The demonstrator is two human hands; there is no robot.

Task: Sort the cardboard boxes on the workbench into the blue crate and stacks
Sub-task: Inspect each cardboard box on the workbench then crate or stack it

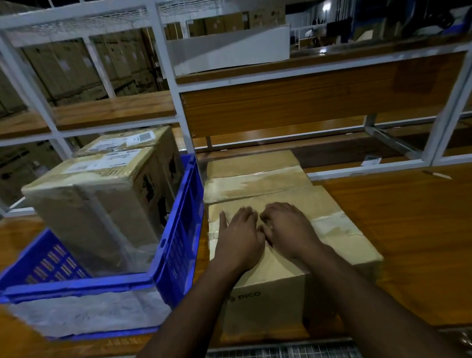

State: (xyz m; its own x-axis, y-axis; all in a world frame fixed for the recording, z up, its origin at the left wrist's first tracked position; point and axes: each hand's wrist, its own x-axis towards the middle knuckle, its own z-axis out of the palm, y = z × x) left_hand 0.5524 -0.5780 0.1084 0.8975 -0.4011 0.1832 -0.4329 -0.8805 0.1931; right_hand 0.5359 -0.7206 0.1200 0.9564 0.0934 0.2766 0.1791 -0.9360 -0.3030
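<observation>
Blue crate (177, 236): it sat at the workbench's (424, 237) left end, near the front edge, lined with clear plastic film.
Boxes in the crate: we saw a tall taped carton (94, 213) standing upright inside, and a second carton (134, 141) just behind it toward the crate's back wall, both bearing white labels.
Left hand (239, 237): it lay palm down on the near box's top by its left edge, fingers nearly straight and spread, curled round nothing.
Near box (336, 244): it stood at the front edge of the workbench, touching or almost touching the crate's right wall, with tape across the lid and "PICO" printed on its front face.
Right hand (288, 231): it rested on the same lid, touching the left hand; the fingers looked bent at the knuckles, but we could not tell whether they pinched the tape or merely pressed.
Far box (253, 175): it lay directly behind the near box, butted against it.
Handling: we judged the near box stiff and moderately heavy, with slick tape on top; a hold low on opposite side walls seemed safer than the lid.
Right end: bare wood stretched away there.
</observation>
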